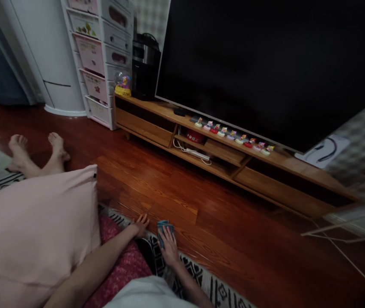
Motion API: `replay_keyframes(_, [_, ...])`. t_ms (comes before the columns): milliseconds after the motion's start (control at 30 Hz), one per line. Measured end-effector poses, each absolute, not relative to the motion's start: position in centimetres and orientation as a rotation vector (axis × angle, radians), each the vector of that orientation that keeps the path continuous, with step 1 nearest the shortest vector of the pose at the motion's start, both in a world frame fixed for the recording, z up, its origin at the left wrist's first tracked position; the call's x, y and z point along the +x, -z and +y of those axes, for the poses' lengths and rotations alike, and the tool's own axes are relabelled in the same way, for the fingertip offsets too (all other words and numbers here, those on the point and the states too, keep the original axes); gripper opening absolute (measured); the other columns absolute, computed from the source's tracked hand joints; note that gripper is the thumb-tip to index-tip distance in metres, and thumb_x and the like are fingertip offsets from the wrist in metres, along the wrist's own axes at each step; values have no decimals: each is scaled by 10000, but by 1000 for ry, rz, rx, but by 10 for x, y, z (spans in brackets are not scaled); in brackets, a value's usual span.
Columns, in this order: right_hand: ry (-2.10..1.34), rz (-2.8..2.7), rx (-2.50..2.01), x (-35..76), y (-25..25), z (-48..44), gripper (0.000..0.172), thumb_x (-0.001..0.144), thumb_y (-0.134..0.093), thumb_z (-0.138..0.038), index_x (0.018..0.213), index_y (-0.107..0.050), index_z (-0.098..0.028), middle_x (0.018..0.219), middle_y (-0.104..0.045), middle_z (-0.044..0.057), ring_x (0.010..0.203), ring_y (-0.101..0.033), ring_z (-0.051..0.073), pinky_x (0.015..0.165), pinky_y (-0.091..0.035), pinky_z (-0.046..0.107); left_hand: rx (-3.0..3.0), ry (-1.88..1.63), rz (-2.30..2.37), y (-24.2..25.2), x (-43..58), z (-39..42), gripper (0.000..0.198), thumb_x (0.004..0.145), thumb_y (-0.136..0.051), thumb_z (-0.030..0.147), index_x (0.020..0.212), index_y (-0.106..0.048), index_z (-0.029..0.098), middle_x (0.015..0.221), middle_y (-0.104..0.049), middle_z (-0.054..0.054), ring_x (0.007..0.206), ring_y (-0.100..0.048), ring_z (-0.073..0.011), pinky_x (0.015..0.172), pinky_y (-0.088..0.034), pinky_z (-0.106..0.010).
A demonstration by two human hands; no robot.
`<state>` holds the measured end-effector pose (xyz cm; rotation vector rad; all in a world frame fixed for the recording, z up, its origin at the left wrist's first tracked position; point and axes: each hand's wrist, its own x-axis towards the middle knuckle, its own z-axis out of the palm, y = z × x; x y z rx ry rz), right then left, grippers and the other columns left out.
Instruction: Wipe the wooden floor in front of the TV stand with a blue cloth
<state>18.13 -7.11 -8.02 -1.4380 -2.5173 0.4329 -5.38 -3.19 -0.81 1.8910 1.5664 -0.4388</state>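
Observation:
My left hand [141, 225] rests at the edge of the patterned rug, beside the wooden floor, with its fingers spread and nothing visible in them. Just right of it, my right hand [168, 247] lies over a small blue-teal stack [163, 223] that looks like cards. Its fingers are stretched out across the stack, which is partly hidden beneath them. The stack sits where the rug's border meets the floor.
A pink pillow [34, 231] lies at the left, bare feet [57, 145] beyond it. Ahead stands a low wooden TV cabinet [156, 133] carrying a large dark television [265, 64] and several small figurines [232, 134]. White drawers [92, 81] stand left; a white-framed rack [339, 235] stands right.

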Motion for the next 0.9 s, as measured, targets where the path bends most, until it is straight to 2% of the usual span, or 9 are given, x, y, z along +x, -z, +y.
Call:
replay_keyframes(133, [-449,-2501,-1484,178,77,-72,513,1016,-367,-443,1526,-339,-402,1618,-312,-25,1496,-262,219,1173,-303,448,1868,470,1576,8,-53,-32,938,785,-635,553,1584,-246,250,1651,4,-161,1496,-42,-419,1125,-159,-693])
replay_keyframes(267, [-474,-2502,-1599,152,55,-7,510,1004,-404,-386,1513,-385,-356,1625,-299,-3,1502,-242,205,1181,-268,431,1878,477,1573,9,-56,-30,939,786,-613,529,1589,-224,238,1648,6,-166,1499,-52,-410,1121,-156,-698])
replay_keyframes(467, [-500,-2419,-1821,112,26,62,521,1003,-398,-340,1523,-367,-336,1638,-268,19,1505,-229,207,1180,-239,458,1867,470,1556,7,-60,-29,939,785,-586,542,1591,-211,240,1650,2,-157,1500,-49,-405,1105,-146,-728])
replay_keyframes(667, [-427,-2523,-1624,131,50,10,555,984,-437,-303,1531,-352,-338,1641,-258,11,1516,-194,207,1197,-213,437,1887,476,1561,10,-60,-28,867,818,-563,459,1588,-219,259,1655,-7,-136,1505,-57,-381,1117,-152,-713])
replay_keyframes(900, [-424,-2658,-1407,185,75,-76,606,998,-400,-324,1569,-204,-379,1656,-210,-27,1524,-153,192,1201,-211,422,1878,463,1574,17,-55,-27,893,805,-630,431,1584,-228,263,1652,-27,-158,1501,-80,-401,1120,-157,-702])
